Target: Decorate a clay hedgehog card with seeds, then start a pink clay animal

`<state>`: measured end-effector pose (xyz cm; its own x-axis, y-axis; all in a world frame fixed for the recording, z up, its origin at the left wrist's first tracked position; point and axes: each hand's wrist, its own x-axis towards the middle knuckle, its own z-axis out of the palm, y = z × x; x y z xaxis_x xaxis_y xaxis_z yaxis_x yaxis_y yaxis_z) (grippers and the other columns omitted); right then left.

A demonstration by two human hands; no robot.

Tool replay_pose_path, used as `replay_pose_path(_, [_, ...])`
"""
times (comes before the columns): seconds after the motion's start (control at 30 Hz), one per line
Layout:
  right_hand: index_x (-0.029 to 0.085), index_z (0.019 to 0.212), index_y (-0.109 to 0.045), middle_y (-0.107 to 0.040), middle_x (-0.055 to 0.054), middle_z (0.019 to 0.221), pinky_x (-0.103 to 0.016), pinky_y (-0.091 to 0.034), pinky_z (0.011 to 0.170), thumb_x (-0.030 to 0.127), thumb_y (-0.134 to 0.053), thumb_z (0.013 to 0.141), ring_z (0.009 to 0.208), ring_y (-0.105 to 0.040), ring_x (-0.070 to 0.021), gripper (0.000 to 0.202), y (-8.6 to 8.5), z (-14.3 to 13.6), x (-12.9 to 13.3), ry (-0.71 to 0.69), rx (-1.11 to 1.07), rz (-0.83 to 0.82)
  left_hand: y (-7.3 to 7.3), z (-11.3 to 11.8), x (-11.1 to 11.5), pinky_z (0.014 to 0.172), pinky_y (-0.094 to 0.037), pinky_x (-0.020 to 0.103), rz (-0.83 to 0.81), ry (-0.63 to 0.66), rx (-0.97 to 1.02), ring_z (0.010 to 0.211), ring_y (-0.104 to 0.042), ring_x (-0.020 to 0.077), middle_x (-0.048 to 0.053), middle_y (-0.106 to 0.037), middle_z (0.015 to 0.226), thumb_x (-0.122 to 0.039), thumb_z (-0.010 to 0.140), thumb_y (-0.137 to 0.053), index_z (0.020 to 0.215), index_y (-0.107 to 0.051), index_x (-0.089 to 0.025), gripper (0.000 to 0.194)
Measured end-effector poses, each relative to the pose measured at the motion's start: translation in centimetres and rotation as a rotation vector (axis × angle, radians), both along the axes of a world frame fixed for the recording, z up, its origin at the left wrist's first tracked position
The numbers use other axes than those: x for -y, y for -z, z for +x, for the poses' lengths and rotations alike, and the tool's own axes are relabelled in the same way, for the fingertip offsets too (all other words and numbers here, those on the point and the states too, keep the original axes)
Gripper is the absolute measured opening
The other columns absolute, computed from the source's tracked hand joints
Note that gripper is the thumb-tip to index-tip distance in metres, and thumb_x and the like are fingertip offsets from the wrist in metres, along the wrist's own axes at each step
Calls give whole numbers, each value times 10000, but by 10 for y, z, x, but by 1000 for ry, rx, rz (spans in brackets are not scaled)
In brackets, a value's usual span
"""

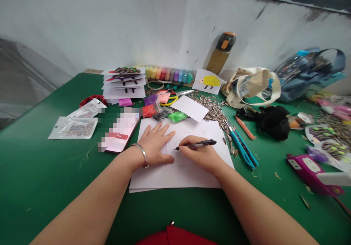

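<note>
White paper sheets (175, 181) lie stacked on the green table in front of me, with faint lines on the top one. My left hand (155, 146) rests flat on the left part of the paper, fingers spread, a silver bracelet at its wrist. In my right hand (201, 155) a black pen (199, 144) is gripped, its tip at the paper near the middle. A smaller white card (189, 108) lies across the paper's far edge, beside colourful clay packets, among them a green packet (177, 117) and a red packet (148, 110).
Left of the paper lies a partly pixelated phone (122, 131). Behind are stacked cards (124, 91), a hedgehog drawing (207, 81) and a bottle (221, 53). Sunflower seeds (212, 106), a blue utility knife (241, 146), a cloth bag (253, 86) and a magenta device (312, 175) occupy the right.
</note>
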<state>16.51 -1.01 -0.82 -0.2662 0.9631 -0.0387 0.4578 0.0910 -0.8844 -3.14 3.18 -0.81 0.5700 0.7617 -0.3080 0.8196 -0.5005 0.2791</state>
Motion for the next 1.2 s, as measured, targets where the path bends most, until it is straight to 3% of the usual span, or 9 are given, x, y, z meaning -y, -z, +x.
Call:
replay_pose_path(0.83, [198, 784, -661, -662, 3, 743, -254, -419, 615, 194, -529, 775, 666, -567, -130, 132, 3, 0, -1, -32, 50, 17, -2, 1, 0, 1094, -67, 596, -3, -2, -21, 1415, -40, 357, 115, -111, 1555, -648, 635, -616, 1449, -272, -278, 959])
replay_pose_path(1.2, [184, 675, -613, -584, 23, 643, -236, -367, 552, 169, -522, 701, 605, -484, -115, 96, 0, 5, -2, 46, -39, -96, -5, 3, 1, 1102, -65, 580, -13, -11, -42, 1419, -31, 341, 116, -107, 1555, -649, 641, -610, 1451, -267, -277, 955])
